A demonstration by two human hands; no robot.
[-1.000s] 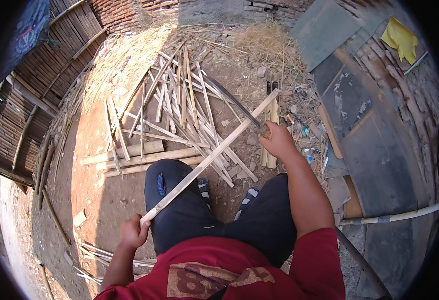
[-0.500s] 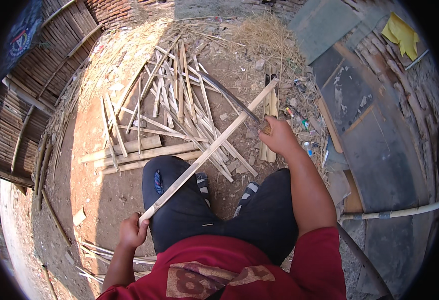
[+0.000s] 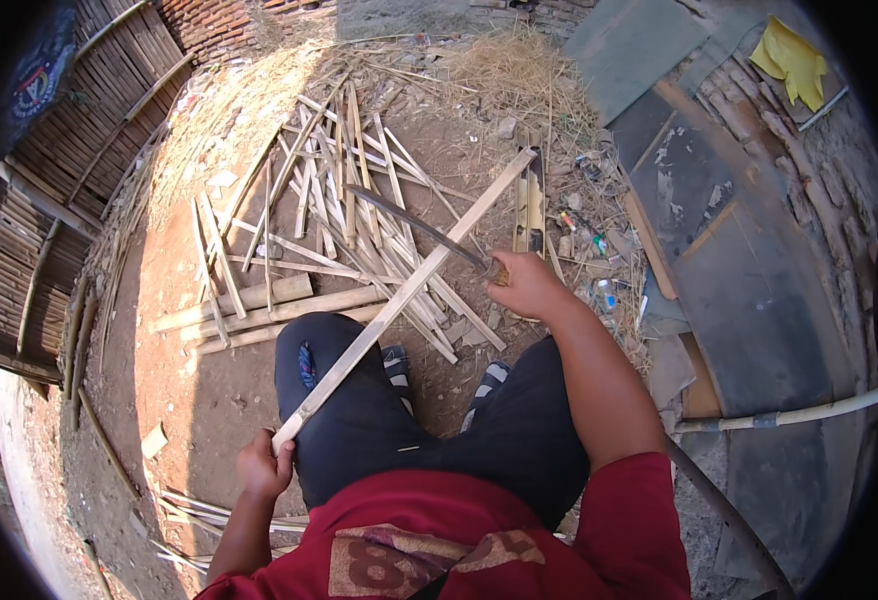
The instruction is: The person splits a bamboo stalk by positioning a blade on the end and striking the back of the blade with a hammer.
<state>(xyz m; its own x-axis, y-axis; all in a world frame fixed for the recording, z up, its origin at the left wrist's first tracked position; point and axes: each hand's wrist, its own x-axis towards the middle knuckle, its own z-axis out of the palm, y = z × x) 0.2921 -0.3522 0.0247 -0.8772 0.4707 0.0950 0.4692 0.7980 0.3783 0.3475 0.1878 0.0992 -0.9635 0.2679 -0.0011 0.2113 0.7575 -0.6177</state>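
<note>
Left hand (image 3: pixel 264 465) sits at about 7 o'clock of the view, fist clenched round the near end of a long bamboo slat (image 3: pixel 404 300). The slat runs diagonally from that fist up toward 1 o'clock, passes over the left knee, and its far end lies out over the scrap pile.

Right hand (image 3: pixel 527 285) is just right of centre, fingers wrapped round the handle of a curved blade (image 3: pixel 414 225). The blade is dark, thin and long, arcing from the hand up-left toward 11 o'clock. It crosses the slat a little left of the hand. Can't tell whether the edge touches the slat or sits just above it.

The person wears a red shirt (image 3: pixel 479 540) and dark trousers (image 3: pixel 439 430), with striped sandals (image 3: pixel 396 362) showing between the knees.

Ground: a heap of split bamboo strips (image 3: pixel 329 200) from 10 to 12 o'clock, criss-crossed, with a few thicker lengths lying flat at 9 o'clock just beside the left knee. A patch of dry straw (image 3: pixel 519 75) lies at 12 o'clock, beyond the slat's far tip. Small litter is scattered at 2 o'clock near the right hand; too small to identify.

A woven bamboo fence panel (image 3: pixel 49 200) stands along the left rim at 9 to 10 o'clock. Flat grey boards (image 3: pixel 749 290) lie at 3 o'clock, and a yellow cloth (image 3: pixel 789 60) lies at 1 o'clock by the rim. A pale pole (image 3: pixel 789 415) lies at 4 o'clock, well apart from both hands.
</note>
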